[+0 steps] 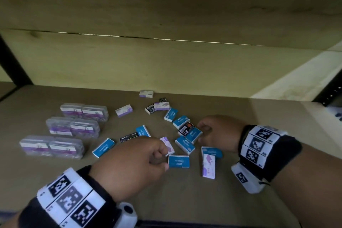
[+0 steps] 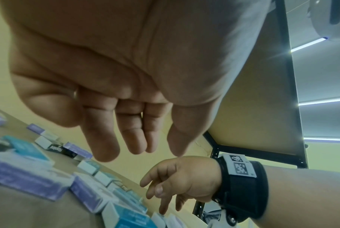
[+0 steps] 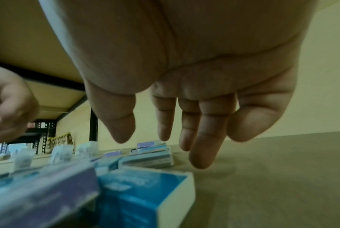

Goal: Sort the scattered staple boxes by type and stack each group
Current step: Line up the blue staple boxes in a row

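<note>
Right now your left hand (image 1: pixel 127 161) hangs low over the middle of the scatter, holding nothing; the left wrist view shows its fingers (image 2: pixel 104 138) loose and hanging down, the fingertips just beside a blue staple box (image 1: pixel 178 161) that lies flat on the shelf board (image 1: pixel 240 200); whether they touch it, you cannot tell. Your right hand (image 1: pixel 218 133) sits at the right edge of the pile, likewise released; its fingers (image 3: pixel 202 148) point down at the board with nothing between them, close to a small heap of blue boxes (image 1: pixel 190 139) with a black box (image 1: pixel 186 128) lying on top of it.

The boxes lie unsorted; blue ones are strewn from the far centre down to the near centre, one more (image 1: pixel 103 147) lying off to the left; purple-and-white boxes lie among them, one (image 1: pixel 209 166) near your right wrist, one (image 1: pixel 124 110) farther back, one (image 1: pixel 146 94) against the back panel; another black box (image 1: pixel 128 138) is partly hidden behind your left hand.

To the left, well apart from the scatter, clear plastic cases with purple labels (image 1: pixel 72 127) stand in three rows of two.
</note>
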